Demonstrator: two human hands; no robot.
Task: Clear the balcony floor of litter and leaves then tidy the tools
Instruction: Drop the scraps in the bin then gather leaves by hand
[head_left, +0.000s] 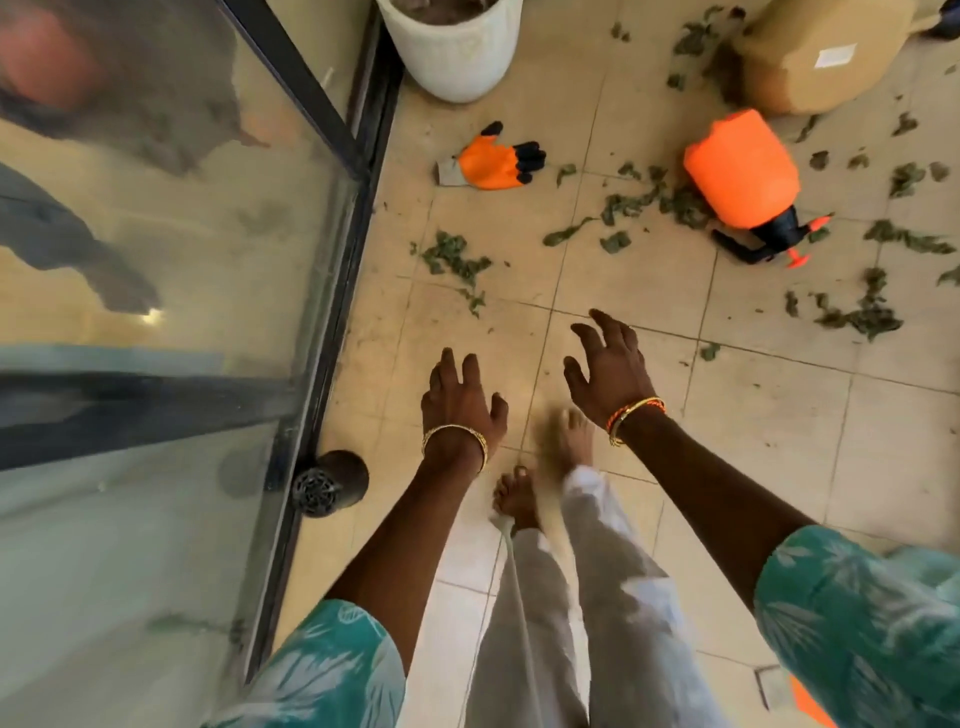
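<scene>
Green leaves (457, 260) lie scattered over the beige tiled floor (753, 415), thickest on the right (862, 312). An orange and black work glove (493, 161) lies on the tiles ahead. An orange spray bottle (743, 171) with a black pump head lies tipped on its side to the right. My left hand (460, 400) and my right hand (610, 364) reach forward above the floor, fingers spread and relaxed, holding nothing. Both hands are well short of the glove and the bottle.
A glass railing with a dark frame (332, 291) runs along the left. A white pot (454, 49) stands at the top, a tan bag or container (815, 57) at the top right. A black drain cap (327, 483) sits by the railing. My bare feet (519, 493) stand below my hands.
</scene>
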